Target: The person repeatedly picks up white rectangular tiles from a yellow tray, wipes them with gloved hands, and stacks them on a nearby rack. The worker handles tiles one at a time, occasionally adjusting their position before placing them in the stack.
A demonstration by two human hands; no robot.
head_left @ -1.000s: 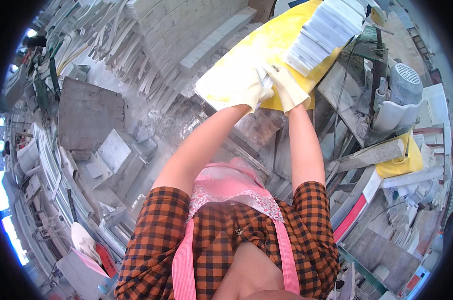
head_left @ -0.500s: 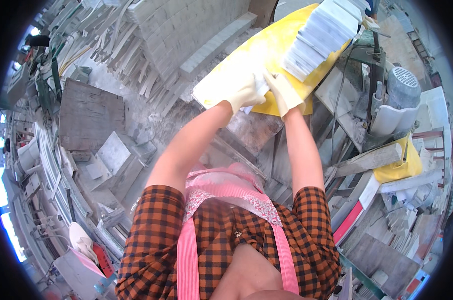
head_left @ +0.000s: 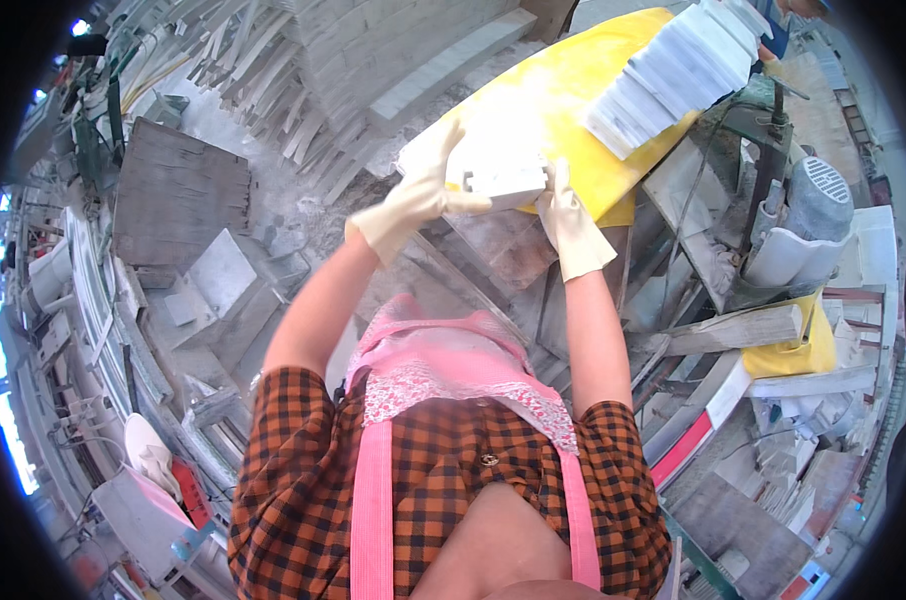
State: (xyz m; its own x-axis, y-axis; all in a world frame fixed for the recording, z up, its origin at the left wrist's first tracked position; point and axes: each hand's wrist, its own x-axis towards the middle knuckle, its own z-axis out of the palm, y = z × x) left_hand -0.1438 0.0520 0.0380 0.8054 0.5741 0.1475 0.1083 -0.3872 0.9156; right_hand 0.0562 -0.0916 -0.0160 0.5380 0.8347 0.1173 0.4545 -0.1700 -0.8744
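Pale rubber gloves cover both hands. Over the yellow sheet (head_left: 638, 150), a small white stone block or stack of slabs (head_left: 511, 188) lies between my hands, its far part lost in glare. My left hand (head_left: 423, 195) is at its left end, fingers spread, with the thumb pointing along the near edge. At the right end, my right hand (head_left: 563, 205) grips the block with its fingers together. Farther right on the sheet stands a long row of grey-white stone slabs (head_left: 673, 70), packed face to face.
A motor (head_left: 818, 200) and machine frame stand on the right, with a wooden beam (head_left: 738, 330) below. Stacked stone strips (head_left: 243, 60) fill the far left, near a dark board (head_left: 180, 195). Part of another person (head_left: 776, 35) shows at the far right.
My hands were close together over a white piece; now they are apart at the block's two ends. My left hand has moved left and its fingers have spread.
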